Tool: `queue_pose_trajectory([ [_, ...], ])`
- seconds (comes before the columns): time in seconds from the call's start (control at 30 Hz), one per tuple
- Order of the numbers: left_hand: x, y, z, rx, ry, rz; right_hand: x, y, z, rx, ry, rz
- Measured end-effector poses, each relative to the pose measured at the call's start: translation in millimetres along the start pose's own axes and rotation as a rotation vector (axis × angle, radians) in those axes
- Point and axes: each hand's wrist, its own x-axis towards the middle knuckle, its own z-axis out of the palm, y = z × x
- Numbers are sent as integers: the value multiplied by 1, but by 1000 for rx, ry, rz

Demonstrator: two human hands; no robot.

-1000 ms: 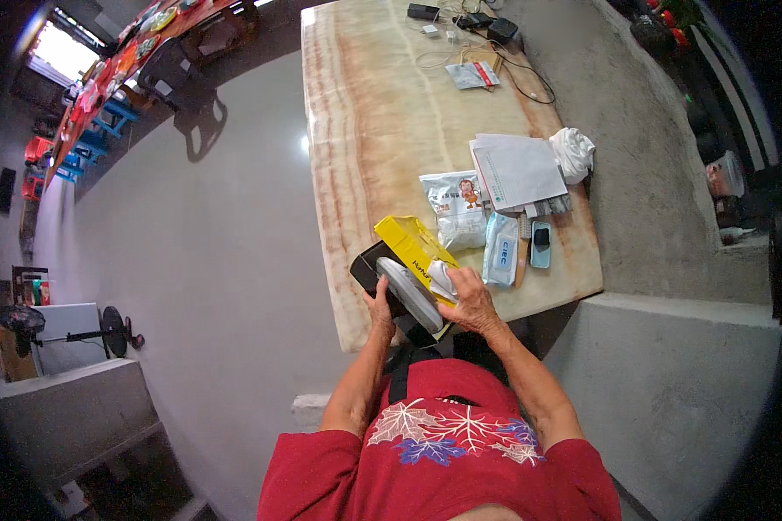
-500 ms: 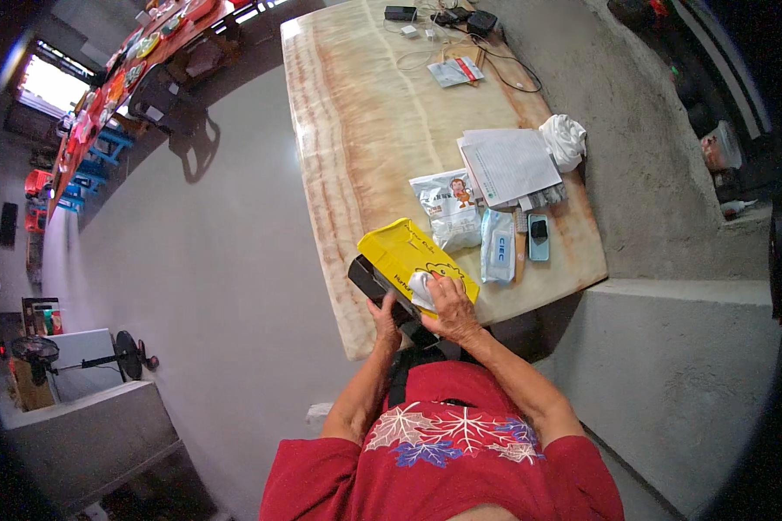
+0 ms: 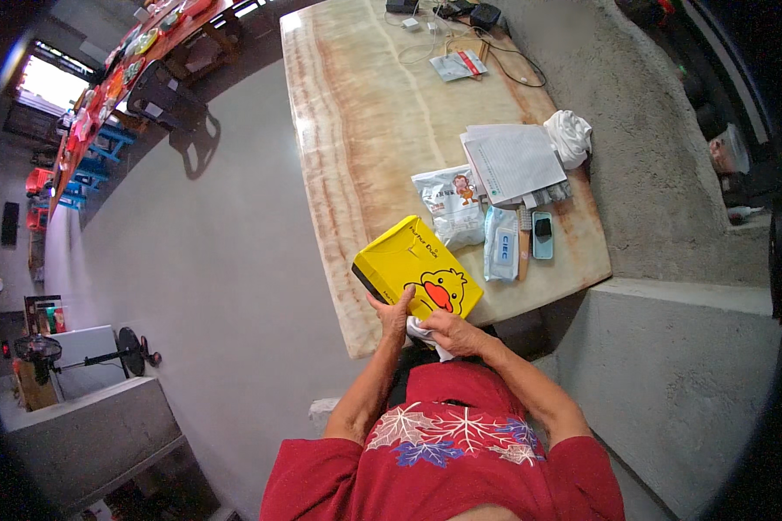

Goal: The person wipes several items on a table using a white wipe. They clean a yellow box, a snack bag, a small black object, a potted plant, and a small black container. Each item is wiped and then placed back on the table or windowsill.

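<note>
A yellow cardboard box [image 3: 411, 253] with a cartoon duck on its lid and a dark side tilts over the near end of the table. My left hand [image 3: 394, 316] grips its near left edge, thumb on top of the lid and the other fingers underneath, out of sight. At the box's near edge my right hand [image 3: 456, 333] is closed on a crumpled white cloth [image 3: 422, 333]. Part of the cloth hangs below my fingers. Just beyond the box lies a silver-white plastic pouch [image 3: 449, 208] with a cartoon figure.
On the marble-patterned table [image 3: 347, 113] lie a wipes pack [image 3: 501, 247], a wooden-handled brush [image 3: 524, 247], a light-blue phone-like item [image 3: 542, 243], papers [image 3: 514, 162] and a white cloth bundle [image 3: 568, 139]. Cables and chargers [image 3: 469, 17] sit at the far end. A concrete ledge [image 3: 669, 365] stands right.
The box has turned so its lid faces up more, and its dark side shows less. My left thumb has moved onto the lid. My right hand has drawn the cloth from the lid to the near edge.
</note>
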Motion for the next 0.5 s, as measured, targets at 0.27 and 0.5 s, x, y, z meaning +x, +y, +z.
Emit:
queue_pose_trajectory([
  [0.27,-5,26,1,-178,-202,-125,28,4,-24,-36,533,132],
  [0.5,-46,74,11,-237,-374,-161,62,-25,-36,-487,641,-49],
])
